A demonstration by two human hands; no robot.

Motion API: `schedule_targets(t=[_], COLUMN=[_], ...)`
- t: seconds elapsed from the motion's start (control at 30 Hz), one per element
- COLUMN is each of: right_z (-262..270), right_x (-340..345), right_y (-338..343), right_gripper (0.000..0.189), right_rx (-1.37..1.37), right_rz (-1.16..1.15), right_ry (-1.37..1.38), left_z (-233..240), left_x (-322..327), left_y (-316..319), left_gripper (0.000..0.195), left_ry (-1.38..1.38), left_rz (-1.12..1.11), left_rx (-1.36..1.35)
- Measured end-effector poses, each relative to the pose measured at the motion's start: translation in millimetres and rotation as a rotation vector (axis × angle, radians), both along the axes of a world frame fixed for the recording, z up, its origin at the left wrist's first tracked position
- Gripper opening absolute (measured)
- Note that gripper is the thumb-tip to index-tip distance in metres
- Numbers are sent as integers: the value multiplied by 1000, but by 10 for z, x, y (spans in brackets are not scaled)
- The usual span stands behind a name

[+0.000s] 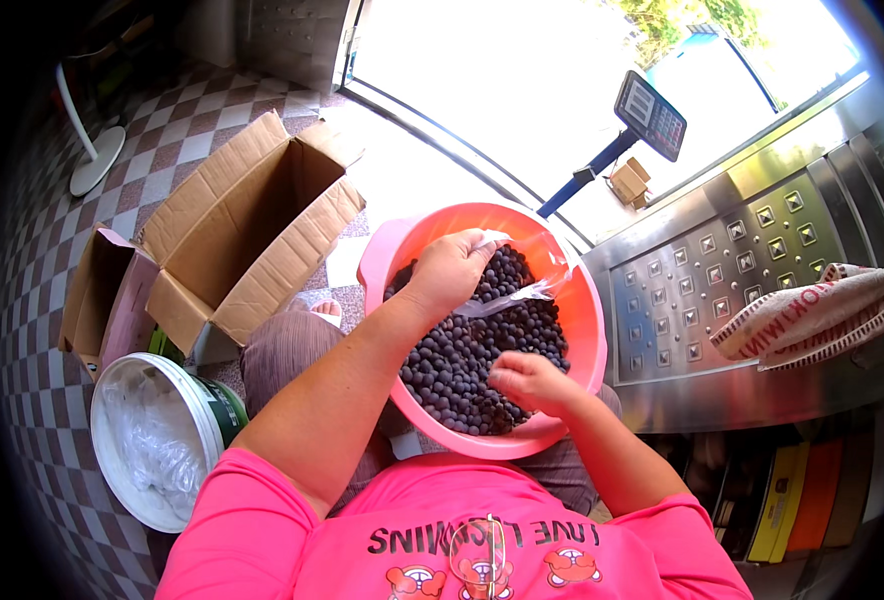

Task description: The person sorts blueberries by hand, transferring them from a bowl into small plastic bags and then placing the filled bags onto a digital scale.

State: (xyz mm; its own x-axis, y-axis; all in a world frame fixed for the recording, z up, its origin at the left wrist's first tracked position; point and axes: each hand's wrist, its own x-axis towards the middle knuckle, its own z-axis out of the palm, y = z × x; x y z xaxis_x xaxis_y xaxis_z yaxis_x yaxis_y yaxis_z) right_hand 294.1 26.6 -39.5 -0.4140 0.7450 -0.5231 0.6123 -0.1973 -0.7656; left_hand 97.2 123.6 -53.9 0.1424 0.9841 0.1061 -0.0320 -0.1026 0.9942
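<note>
A pink plastic basin [588,330] sits at my lap, with a mass of loose dark purple grapes [449,360] in it. My left hand [448,264] pinches the rim of a clear plastic bag [513,298] over the far part of the basin. Dark grapes show around the bag's mouth; how many lie inside it I cannot tell. Lower down, my right hand [530,381] is just over the grapes on the near right side, its fingers curled inward. Those fingertips are blurred and partly hidden, so whether they hold a grape is unclear.
On the left stand an open cardboard box [187,247], a smaller box [123,300] and a white bucket [209,427] holding crumpled clear plastic [153,442]. A platform scale's display [650,115] rises beyond the basin. At right are an embossed metal door panel [682,300] and a hanging towel [809,319].
</note>
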Motion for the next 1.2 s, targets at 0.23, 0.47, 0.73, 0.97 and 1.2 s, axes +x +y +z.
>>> schedule_targets(t=[0.23, 0.47, 0.73, 0.97, 1.2], right_z=[269, 314, 338, -52, 407], right_x=[-239, -301, 133, 450, 352], right_y=[762, 1043, 941, 1089, 881], right_gripper=[16, 26, 49, 28, 4], right_rx=[-316, -201, 1095, 409, 37], right_rz=[-541, -723, -259, -606, -735], right_ry=[536, 484, -505, -83, 654], left_z=[-95, 15, 64, 4, 3], left_x=[17, -15, -30, -57, -177], left_y=[61, 0, -31, -23, -32], left_gripper=[28, 26, 26, 26, 23], left_ry=[-52, -26, 37, 67, -43], left_rz=[-10, -6, 20, 29, 159], left_rx=[55, 0, 38, 34, 20])
